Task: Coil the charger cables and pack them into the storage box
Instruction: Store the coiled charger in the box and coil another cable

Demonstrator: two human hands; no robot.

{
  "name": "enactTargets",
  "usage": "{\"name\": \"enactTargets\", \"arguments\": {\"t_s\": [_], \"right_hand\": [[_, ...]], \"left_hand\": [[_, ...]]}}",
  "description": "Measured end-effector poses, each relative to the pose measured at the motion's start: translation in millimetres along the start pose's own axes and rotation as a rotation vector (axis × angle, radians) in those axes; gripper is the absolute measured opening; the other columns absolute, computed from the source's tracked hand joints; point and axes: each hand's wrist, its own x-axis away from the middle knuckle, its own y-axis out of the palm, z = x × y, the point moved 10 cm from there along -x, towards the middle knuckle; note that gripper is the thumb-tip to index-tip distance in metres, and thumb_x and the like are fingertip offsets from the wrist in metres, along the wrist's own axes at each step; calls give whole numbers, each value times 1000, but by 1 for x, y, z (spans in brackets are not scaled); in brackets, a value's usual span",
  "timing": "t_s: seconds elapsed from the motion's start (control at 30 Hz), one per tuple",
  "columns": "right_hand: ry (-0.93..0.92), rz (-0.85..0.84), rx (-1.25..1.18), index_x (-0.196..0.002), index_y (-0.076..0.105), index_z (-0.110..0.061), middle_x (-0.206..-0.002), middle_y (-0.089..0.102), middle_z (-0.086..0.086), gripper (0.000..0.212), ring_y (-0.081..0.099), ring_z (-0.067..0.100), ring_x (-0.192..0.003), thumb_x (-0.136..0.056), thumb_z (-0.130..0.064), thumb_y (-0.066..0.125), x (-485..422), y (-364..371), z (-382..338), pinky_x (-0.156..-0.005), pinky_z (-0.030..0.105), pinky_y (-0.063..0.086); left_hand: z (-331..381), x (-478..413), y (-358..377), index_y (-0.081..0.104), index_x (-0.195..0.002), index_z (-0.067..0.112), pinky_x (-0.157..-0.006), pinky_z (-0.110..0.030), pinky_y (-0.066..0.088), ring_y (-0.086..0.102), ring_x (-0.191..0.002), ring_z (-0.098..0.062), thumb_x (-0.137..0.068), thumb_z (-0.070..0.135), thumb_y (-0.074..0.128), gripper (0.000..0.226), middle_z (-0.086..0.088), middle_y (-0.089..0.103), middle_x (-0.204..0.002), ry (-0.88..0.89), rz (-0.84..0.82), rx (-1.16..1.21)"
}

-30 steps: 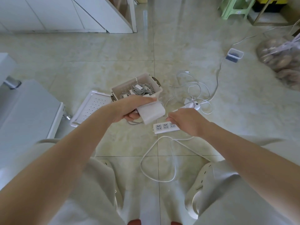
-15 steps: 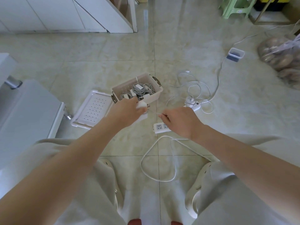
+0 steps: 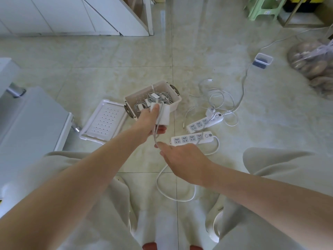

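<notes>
Edges: the storage box sits open just above frame centre. Its perforated lid lies flat, touching its left side. A grey cabinet closes the left edge.
Open room: bare floor tiles run from the box up to the white cupboards at the top.
Right of centre: two power strips lie side by side, with loose white cables tangled above them.
Left hand: clenched round a white charger brick, held over the box's near wall.
Charger cable: grey, it crosses the brick's face and drops straight down to the right hand.
Right hand: below the left, seen from the back, pinching the cable at thumb and fingertip.
Box contents: coiled grey cables and small white adapters, behind the brick.
Change: half a second ago the right hand covered the near strip. It has since drawn down the frame, and both strips show. The brick, then mostly hidden by the left hand, now faces the camera.
</notes>
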Motion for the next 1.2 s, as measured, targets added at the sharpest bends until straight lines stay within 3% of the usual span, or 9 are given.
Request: {"name": "enactTargets", "arguments": {"t_s": [0.13,0.27,0.5,0.63,0.7,0.87,0.97,1.07,1.2], "right_hand": [[-4,-163,-151,-126,51,-10,-64,65,0,32,56,24,-46,-96,-18,42,6,19,-4,-35,24,18],[108,-294,-257,-135,34,-22,-86,63,5,34,59,27,-76,-102,-28,28,2,30,17,-62,34,42],[110,-415,-73,-113,46,-16,-100,61,2,22,56,26,-91,-98,-18,30,-5,27,64,-64,30,28],[183,-370,-11,-88,46,-19,-93,58,2,18,54,25,-86,-99,-23,32,-11,16,96,-64,29,27],[252,-357,-6,-86,48,-19,-89,57,-1,19,52,21,-81,-98,-24,34,-11,14,114,-63,28,27],[262,-259,97,-85,54,-16,-89,61,4,36,56,23,-86,-101,-37,30,-18,4,125,-62,29,28],[292,-193,155,-69,42,-21,-73,48,3,41,51,22,-82,-98,-47,30,-21,-8,135,-61,29,28],[337,-112,125,-63,44,-19,-66,49,3,46,51,21,-73,-95,-51,36,-21,-19,146,-57,30,28],[271,-44,100,-69,52,-15,-61,55,1,44,54,24,-59,-98,-45,35,-23,-25,127,-44,26,18]], "left_hand": [[1,8,16,51,-107,4,-47,-32,57,58,-42,-17,-101,40,35,39,-15,59,-79,-121,-108,457],[10,5,16,55,-97,8,-39,-18,45,51,-38,-16,-100,35,40,30,-9,55,-75,-111,-172,521],[15,13,16,40,-102,16,-29,-8,16,20,-28,-7,-93,42,42,28,-8,38,-76,-127,-359,121],[13,27,17,45,-91,14,-36,-8,14,20,-25,-8,-97,43,41,30,1,34,-40,-50,-315,-441],[8,27,18,44,-85,16,-39,-10,13,20,-29,-11,-94,46,48,31,5,29,-37,-16,-264,-622],[25,25,17,48,-83,13,-54,-27,34,48,-65,-17,-88,51,56,39,1,50,-72,219,-126,-932],[34,24,4,46,-82,16,-55,-27,34,48,-65,-13,-85,54,58,40,3,51,-75,315,-21,-1086],[38,15,-14,45,-96,13,-55,-30,34,51,-71,-19,-86,54,56,43,-4,55,-87,318,96,-1122],[38,0,-36,43,-114,7,-73,-39,43,57,-93,-36,-90,48,52,49,-19,61,-103,345,251,-1058]]}}
